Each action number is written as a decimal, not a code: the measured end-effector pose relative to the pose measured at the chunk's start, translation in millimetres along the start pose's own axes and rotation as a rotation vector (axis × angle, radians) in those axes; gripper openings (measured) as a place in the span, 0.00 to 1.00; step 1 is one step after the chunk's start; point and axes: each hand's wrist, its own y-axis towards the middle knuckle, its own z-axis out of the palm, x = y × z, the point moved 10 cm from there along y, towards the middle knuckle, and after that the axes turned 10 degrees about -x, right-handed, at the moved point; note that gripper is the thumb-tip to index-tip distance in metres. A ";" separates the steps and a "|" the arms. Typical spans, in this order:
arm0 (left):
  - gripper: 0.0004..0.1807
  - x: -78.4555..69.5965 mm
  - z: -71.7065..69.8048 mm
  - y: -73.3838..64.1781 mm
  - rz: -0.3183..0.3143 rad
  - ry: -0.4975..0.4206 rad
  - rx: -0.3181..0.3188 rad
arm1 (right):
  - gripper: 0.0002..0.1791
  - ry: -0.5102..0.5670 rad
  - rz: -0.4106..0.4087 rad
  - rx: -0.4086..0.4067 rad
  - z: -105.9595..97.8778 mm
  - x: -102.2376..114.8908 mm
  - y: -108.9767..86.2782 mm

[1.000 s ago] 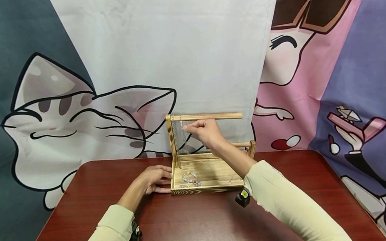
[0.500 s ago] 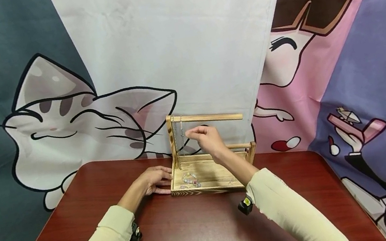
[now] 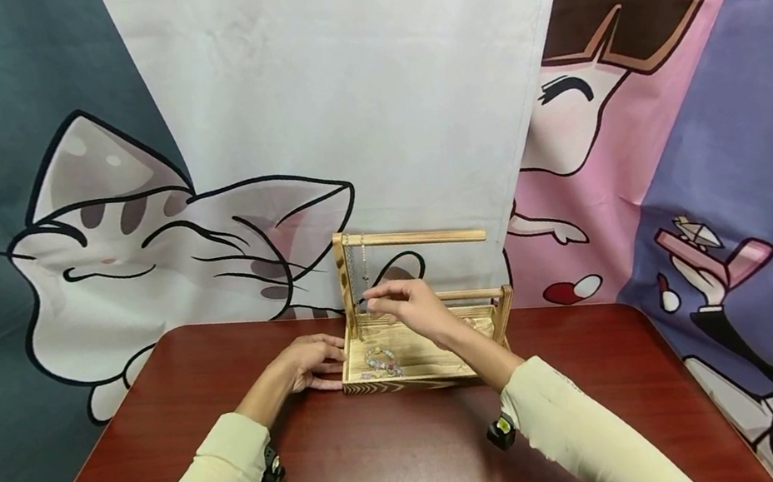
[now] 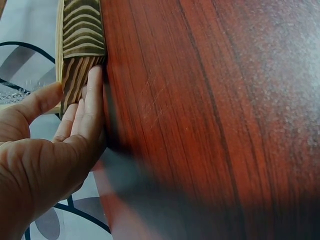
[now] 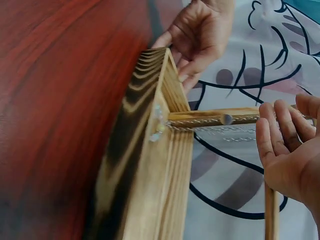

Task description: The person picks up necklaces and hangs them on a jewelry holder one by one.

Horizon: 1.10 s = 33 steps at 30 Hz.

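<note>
A wooden jewellery stand (image 3: 416,238) with a shallow tray (image 3: 409,381) stands on the table. Silvery chains (image 3: 351,268) hang by its left post, and beside them dangles a pale beaded necklace (image 3: 363,255). My right hand (image 3: 414,308) is raised over the tray, thumb and forefinger slightly apart near the necklace's lower end. In the right wrist view, the right hand's fingers (image 5: 282,130) are loosely bent close to the chains. My left hand (image 3: 310,362) touches the tray's left end with extended fingers, its thumb (image 4: 47,100) at the edge. Beaded bracelets (image 3: 381,358) lie inside the tray at left.
A lower wooden rail (image 3: 474,293) runs along the tray's back to a short right post (image 3: 504,311). The dark red table (image 3: 376,462) extends in front and to both sides. Behind it hangs a printed cartoon backdrop (image 3: 333,98).
My right hand has come down along the hanging necklace from near the top bar, and its pinched fingertips have parted. The left hand stays at the tray's left end.
</note>
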 end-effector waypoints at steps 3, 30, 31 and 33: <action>0.28 -0.6 0.1 0.7 0.002 0.001 0.001 | 0.20 -0.015 -0.021 0.035 6.4 -6.2 -3.9; 0.29 -2.2 0.5 -6.6 0.011 0.015 0.009 | 0.41 -0.626 -0.203 0.460 53.2 -74.2 -47.5; 0.29 -2.2 0.4 -6.4 0.011 0.016 0.009 | 0.42 -0.650 -0.204 0.477 54.0 -76.7 -49.3; 0.28 -2.4 0.4 -6.3 0.013 0.018 0.008 | 0.43 -0.699 -0.217 0.505 56.1 -81.6 -52.1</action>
